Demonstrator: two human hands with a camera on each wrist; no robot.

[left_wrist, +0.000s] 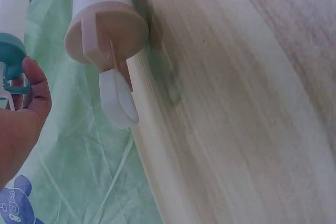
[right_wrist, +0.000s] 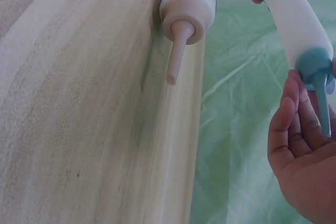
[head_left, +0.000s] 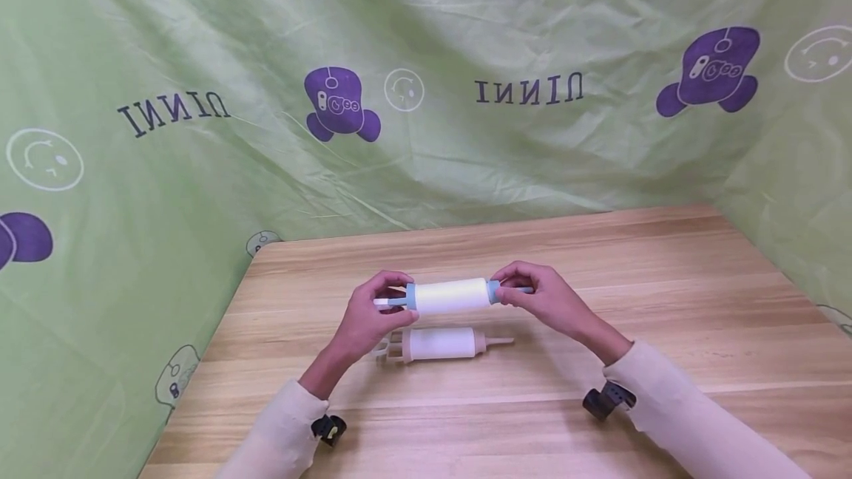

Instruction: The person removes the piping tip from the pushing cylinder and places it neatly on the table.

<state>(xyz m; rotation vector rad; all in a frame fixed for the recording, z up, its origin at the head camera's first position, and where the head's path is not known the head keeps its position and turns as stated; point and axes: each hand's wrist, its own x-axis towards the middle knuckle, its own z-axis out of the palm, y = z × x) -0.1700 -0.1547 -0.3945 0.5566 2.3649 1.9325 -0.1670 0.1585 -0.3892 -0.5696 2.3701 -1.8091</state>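
A white cylinder with blue end caps [head_left: 452, 296] is held level above the table, a thin blue spout at its right end and a blue frame with a white tab at its left. My left hand [head_left: 368, 316] grips the left cap between thumb and fingers. At the spout end, my right hand [head_left: 542, 298] pinches the other cap; the right wrist view shows the fingers around the blue cap [right_wrist: 315, 62]. Nearer to me, a similar white cylinder with pale pink caps [head_left: 442, 344] lies on the table, its spout pointing right. Neither hand touches it.
The wooden table [head_left: 599, 405] has a green printed cloth [head_left: 439, 161] hanging behind it and along its sides. A small black device is strapped to each wrist, the left one [head_left: 329, 429] and the right one [head_left: 607, 399], over light sleeves.
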